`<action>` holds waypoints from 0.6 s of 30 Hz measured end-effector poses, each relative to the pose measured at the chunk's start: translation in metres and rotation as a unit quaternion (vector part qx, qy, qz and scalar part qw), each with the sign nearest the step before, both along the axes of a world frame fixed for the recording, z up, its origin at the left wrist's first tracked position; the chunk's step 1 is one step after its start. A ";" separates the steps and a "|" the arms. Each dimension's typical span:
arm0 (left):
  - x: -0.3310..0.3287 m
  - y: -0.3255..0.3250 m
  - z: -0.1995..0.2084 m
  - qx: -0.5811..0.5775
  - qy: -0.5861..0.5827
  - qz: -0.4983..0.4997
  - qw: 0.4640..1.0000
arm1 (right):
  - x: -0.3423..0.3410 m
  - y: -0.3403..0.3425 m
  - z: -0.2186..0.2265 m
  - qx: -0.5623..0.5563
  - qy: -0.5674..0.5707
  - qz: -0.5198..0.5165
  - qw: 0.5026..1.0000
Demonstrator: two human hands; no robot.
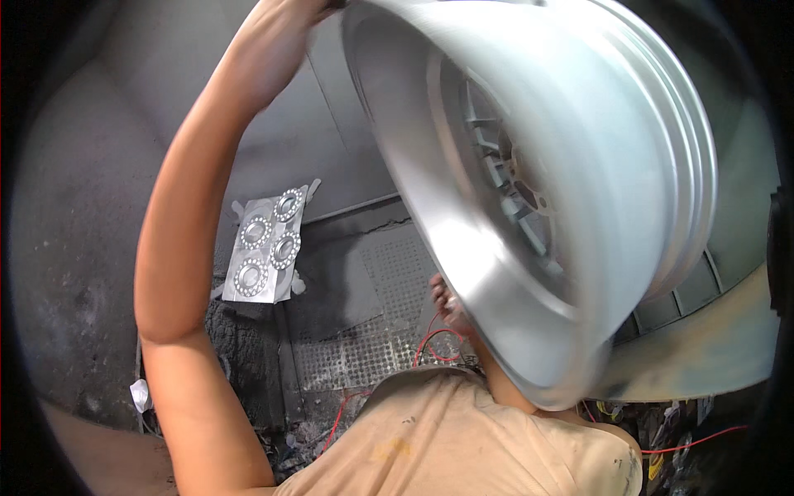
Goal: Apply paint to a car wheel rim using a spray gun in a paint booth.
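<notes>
A small white object [141, 396] sat at 8 o'clock, near your left elbow, while at 9 o'clock four round perforated rings [251, 278] lay on a silver-grey sheet [236, 291]. Your left hand [281, 45] reached up at 11 o'clock to the wheel's upper edge, its fingers cut off by the view, so how far they closed could not be told. A studded floor panel [327, 355] showed at 7 o'clock, and a thin red hose [440, 331] looped near 5. Just beside it, your right hand [453, 314] met the wheel's lower edge with fingers bent, its hold partly hidden and impossible to judge. The silver wheel [612, 157] stood tilted at 2 o'clock, spokes visible through its open back.
</notes>
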State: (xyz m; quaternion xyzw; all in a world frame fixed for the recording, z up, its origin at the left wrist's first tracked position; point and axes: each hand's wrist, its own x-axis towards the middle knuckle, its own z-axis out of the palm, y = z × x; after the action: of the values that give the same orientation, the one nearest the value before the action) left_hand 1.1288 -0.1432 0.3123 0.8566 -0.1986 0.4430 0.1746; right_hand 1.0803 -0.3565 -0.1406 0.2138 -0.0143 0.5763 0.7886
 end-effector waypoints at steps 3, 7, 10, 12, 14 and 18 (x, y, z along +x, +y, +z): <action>-0.042 0.034 -0.046 -0.318 0.264 -0.064 0.908 | 0.067 0.038 0.011 -0.064 -0.002 -0.015 0.998; -0.031 0.023 -0.133 -0.678 0.363 -0.069 0.636 | 0.171 0.044 0.024 -0.156 0.027 -0.037 0.987; 0.039 -0.023 -0.155 -0.652 0.434 -0.085 0.616 | 0.282 0.030 0.037 -0.226 0.064 -0.061 0.970; 0.025 -0.038 -0.191 -0.636 0.469 -0.082 0.607 | 0.209 -0.022 -0.025 -0.271 0.080 -0.048 0.958; 0.017 -0.045 -0.228 -0.630 0.504 -0.085 0.585 | 0.183 -0.065 -0.060 -0.330 0.098 -0.032 0.938; 0.016 -0.067 -0.217 -0.579 0.587 -0.166 0.542 | 0.217 -0.154 -0.106 -0.446 0.124 -0.076 0.883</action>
State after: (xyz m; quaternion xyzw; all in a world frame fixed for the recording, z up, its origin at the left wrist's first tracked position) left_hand 1.1448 -0.2103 0.0953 0.5901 0.1093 -0.1765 0.7802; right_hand 1.2971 -0.5105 -0.2470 -0.0919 0.3260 0.4285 0.8376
